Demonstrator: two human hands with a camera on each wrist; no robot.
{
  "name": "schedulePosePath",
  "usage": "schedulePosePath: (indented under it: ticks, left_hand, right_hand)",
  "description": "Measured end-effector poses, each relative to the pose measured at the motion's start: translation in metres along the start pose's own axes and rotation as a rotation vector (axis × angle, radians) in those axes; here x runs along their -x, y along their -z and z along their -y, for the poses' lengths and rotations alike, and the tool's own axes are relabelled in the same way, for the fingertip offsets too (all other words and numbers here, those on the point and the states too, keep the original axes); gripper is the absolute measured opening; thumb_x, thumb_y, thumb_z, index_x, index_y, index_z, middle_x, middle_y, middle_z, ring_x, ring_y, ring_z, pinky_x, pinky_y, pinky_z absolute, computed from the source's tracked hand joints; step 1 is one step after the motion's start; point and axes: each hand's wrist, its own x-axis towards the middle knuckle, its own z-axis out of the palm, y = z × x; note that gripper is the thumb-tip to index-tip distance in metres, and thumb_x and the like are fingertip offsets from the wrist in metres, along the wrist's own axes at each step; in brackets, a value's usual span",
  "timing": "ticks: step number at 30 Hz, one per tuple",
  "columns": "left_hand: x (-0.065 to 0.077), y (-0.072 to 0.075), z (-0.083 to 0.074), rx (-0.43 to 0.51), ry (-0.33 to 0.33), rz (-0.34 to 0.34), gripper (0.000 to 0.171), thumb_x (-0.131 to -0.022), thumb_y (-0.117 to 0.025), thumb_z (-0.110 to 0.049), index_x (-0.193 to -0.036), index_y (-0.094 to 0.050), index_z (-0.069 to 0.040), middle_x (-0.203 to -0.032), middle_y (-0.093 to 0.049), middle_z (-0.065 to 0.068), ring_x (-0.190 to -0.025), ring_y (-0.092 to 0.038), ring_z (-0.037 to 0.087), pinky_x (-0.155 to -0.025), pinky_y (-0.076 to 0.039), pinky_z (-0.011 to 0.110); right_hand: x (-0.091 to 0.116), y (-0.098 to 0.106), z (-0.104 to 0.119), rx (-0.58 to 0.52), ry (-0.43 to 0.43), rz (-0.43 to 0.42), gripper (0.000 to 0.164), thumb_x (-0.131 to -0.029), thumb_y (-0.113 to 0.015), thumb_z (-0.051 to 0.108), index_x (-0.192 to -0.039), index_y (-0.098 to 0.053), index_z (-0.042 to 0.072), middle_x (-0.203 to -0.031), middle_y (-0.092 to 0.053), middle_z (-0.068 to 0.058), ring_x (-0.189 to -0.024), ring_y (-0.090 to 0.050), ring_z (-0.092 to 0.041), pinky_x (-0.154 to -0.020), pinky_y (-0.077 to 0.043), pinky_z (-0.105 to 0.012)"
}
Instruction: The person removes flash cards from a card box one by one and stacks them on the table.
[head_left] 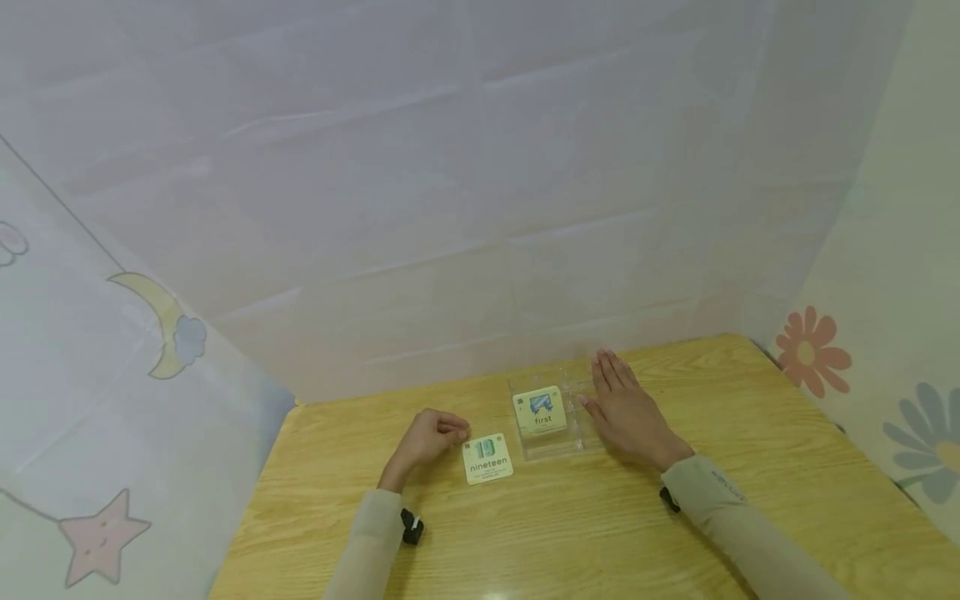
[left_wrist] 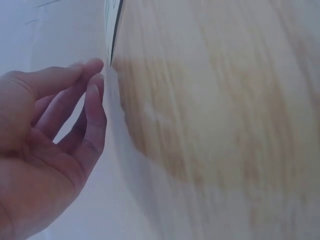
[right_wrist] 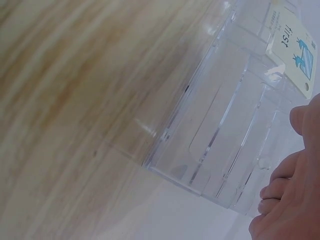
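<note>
A square card reading "nineteen" [head_left: 487,459] lies on the table. My left hand [head_left: 427,438] is just left of it, fingers bent loosely with nothing between them. In the left wrist view, a card's edge [left_wrist: 113,37] is right beside the fingertips; I cannot tell whether they touch. A clear plastic case with compartments [head_left: 553,451] sits to the right, with a card reading "first" [head_left: 541,408] in its left part. My right hand [head_left: 632,419] lies flat along the case's right side, fingers straight and thumb towards it. Case [right_wrist: 200,150] and thumb appear close in the right wrist view.
The wooden table [head_left: 570,533] ends at a pale hanging cloth [head_left: 465,208] along the back. Printed cloth walls with a moon [head_left: 161,321] and flowers [head_left: 806,354] stand at either side. Both wrists carry small black devices [head_left: 411,527].
</note>
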Motion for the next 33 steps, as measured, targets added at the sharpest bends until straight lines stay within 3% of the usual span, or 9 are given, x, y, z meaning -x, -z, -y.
schedulePosePath:
  ticks: [8,14,24,33]
  left_hand:
    - [0.003,-0.005,-0.003,-0.032,-0.012,-0.03,0.022,-0.101,-0.071,-0.015,-0.12,-0.078,-0.006,-0.111,-0.08,0.01,-0.098,-0.074,0.021,-0.079,-0.063,0.032]
    - [0.007,-0.004,-0.011,-0.065,-0.043,-0.07,0.023,-0.102,-0.07,-0.018,-0.12,-0.078,-0.006,-0.12,-0.078,0.011,-0.108,-0.073,0.03,-0.087,-0.064,0.042]
    - [0.006,-0.007,-0.025,-0.062,-0.09,-0.061,0.027,-0.104,-0.067,-0.017,-0.126,-0.074,-0.003,-0.128,-0.075,0.015,-0.116,-0.072,0.035,-0.094,-0.063,0.05]
    - [0.002,-0.009,-0.032,-0.081,-0.115,-0.001,0.033,-0.104,-0.067,-0.016,-0.132,-0.069,0.001,-0.132,-0.072,0.022,-0.116,-0.071,0.036,-0.098,-0.061,0.053]
  right_hand:
    - [0.0,-0.002,0.0,-0.004,-0.01,0.014,0.074,-0.113,-0.047,0.036,-0.16,-0.022,-0.015,-0.171,-0.016,-0.034,-0.162,-0.015,-0.049,-0.132,-0.019,-0.063]
    - [0.0,-0.004,-0.001,-0.022,-0.011,0.022,0.074,-0.114,-0.045,0.036,-0.161,-0.02,-0.014,-0.172,-0.013,-0.033,-0.162,-0.012,-0.049,-0.132,-0.017,-0.063]
    - [0.001,-0.001,-0.002,-0.007,0.001,0.02,0.074,-0.113,-0.046,0.036,-0.16,-0.021,-0.015,-0.171,-0.016,-0.034,-0.162,-0.014,-0.049,-0.132,-0.019,-0.063]
    - [0.002,0.0,0.0,-0.005,-0.001,0.013,0.074,-0.113,-0.047,0.035,-0.16,-0.022,-0.014,-0.171,-0.016,-0.034,-0.162,-0.014,-0.049,-0.132,-0.019,-0.063]
